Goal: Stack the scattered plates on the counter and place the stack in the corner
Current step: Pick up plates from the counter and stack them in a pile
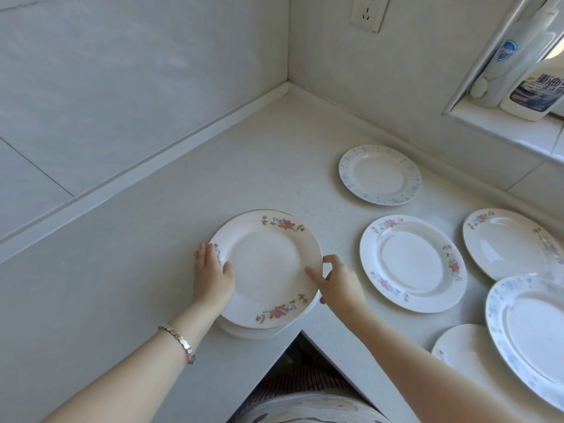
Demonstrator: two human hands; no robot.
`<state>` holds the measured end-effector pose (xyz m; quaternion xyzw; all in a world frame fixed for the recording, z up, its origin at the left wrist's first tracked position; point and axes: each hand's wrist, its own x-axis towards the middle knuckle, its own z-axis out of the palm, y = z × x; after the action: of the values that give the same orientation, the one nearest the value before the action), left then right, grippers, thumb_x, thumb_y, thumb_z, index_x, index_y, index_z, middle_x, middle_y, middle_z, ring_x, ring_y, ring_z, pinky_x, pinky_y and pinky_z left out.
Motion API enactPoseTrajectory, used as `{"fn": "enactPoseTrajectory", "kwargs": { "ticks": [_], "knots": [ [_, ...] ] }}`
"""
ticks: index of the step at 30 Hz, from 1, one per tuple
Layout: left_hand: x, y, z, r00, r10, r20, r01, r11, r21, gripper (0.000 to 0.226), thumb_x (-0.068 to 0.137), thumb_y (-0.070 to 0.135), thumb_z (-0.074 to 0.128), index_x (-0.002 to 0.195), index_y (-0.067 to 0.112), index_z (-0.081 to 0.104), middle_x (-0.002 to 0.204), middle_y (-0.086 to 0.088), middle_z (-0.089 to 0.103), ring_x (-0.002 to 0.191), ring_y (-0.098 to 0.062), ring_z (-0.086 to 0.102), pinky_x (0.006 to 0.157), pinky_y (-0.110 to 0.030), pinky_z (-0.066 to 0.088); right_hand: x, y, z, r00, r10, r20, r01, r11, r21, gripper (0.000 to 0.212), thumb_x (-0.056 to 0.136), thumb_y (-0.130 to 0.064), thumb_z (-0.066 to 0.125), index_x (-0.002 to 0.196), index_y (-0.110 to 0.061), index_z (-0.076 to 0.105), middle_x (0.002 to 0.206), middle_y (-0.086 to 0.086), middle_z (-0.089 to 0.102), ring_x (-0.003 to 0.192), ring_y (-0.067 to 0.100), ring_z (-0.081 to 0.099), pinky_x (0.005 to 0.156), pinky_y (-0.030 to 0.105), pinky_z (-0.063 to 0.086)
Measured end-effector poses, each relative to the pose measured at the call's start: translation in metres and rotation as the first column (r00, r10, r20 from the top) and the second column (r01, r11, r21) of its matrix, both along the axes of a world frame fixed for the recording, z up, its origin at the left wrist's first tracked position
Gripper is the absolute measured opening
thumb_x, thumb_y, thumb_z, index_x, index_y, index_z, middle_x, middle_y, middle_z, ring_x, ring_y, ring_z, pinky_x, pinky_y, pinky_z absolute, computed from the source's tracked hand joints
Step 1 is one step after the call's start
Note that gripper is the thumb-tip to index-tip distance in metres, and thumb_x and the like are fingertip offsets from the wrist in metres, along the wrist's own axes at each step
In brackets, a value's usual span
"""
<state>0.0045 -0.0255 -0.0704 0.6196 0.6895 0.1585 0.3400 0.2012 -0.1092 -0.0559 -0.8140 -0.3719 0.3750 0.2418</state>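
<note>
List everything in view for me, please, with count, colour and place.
stack: one, white plates, pink-flowered top, at the counter's near inner edge
blue-patterned plates: two, white; one by the back wall, one far right lying over another plate
pink-flowered plates: two, white, right of the stack
partly covered plate: one, white, near right
bottles: two, white, window ledge
socket: one, white, back wall
counter: one, white
bracelet: one, silver, left wrist
left hand: grips the stack's left rim
right hand: grips its right rim
</note>
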Motion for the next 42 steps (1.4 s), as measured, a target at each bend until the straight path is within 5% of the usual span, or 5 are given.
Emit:
{"fn": "enactPoseTrajectory", "kwargs": {
  "ticks": [2,6,13,24,42],
  "knots": [
    [0.001,-0.001,-0.001,0.999,-0.014,-0.053,0.014,1.0,0.001,0.055,0.097,0.01,0.036,0.147,0.003,0.017,0.16,-0.013,0.004,0.148,-0.024,0.0,0.118,-0.03,0.004,0.014,-0.002,-0.005,0.871,-0.344,-0.349,0.338,0.938,-0.08,0.038,0.09,-0.043,0.052,0.109,-0.01,0.054,0.06,0.002,0.056,0.049,0.013,0.058,0.046,0.023,0.047],
    [0.003,-0.002,-0.004,0.994,-0.02,-0.11,0.021,1.0,0.005,0.058,0.096,0.012,0.038,0.149,0.003,0.014,0.16,-0.014,0.003,0.148,-0.026,0.0,0.118,-0.031,0.003,0.05,-0.026,-0.023,-0.069,-0.698,-0.713,0.703,0.473,-0.531,0.05,0.091,-0.038,0.055,0.127,-0.005,0.045,0.108,0.009,0.065,0.092,0.018,0.071,0.079,0.023,0.056],
    [-0.001,0.006,-0.004,0.998,0.058,-0.029,-0.058,0.998,-0.009,0.059,0.093,0.013,0.047,0.148,0.012,0.024,0.158,-0.012,0.016,0.145,-0.025,0.021,0.116,-0.036,0.02,0.088,-0.04,-0.055,-0.316,-0.562,-0.765,0.873,0.144,-0.466,0.038,0.095,-0.024,0.05,0.13,-0.011,0.047,0.141,0.0,0.049,0.126,0.013,0.05,0.103,0.023,0.041],
    [0.003,0.003,0.004,0.954,0.251,0.165,-0.256,0.967,0.013,0.055,0.092,0.009,0.051,0.144,0.008,0.033,0.146,-0.011,0.04,0.127,-0.024,0.049,0.094,-0.023,0.032,0.104,-0.053,-0.042,-0.038,-0.488,-0.872,0.905,0.354,-0.238,0.034,0.09,0.011,0.04,0.117,-0.006,0.05,0.091,0.007,0.061,0.055,0.013,0.07,0.051,0.022,0.057],
    [-0.004,0.009,0.017,0.748,0.465,0.473,-0.373,0.884,-0.28,0.045,0.096,0.043,0.031,0.126,0.019,0.054,0.122,-0.001,0.061,0.111,-0.021,0.058,0.102,-0.04,0.044,0.04,-0.017,0.013,0.652,-0.187,-0.735,0.248,0.968,-0.025,0.012,0.085,0.007,0.054,0.092,-0.001,0.06,0.076,0.012,0.072,0.062,0.021,0.071,0.057,0.026,0.057]
  ]
}}
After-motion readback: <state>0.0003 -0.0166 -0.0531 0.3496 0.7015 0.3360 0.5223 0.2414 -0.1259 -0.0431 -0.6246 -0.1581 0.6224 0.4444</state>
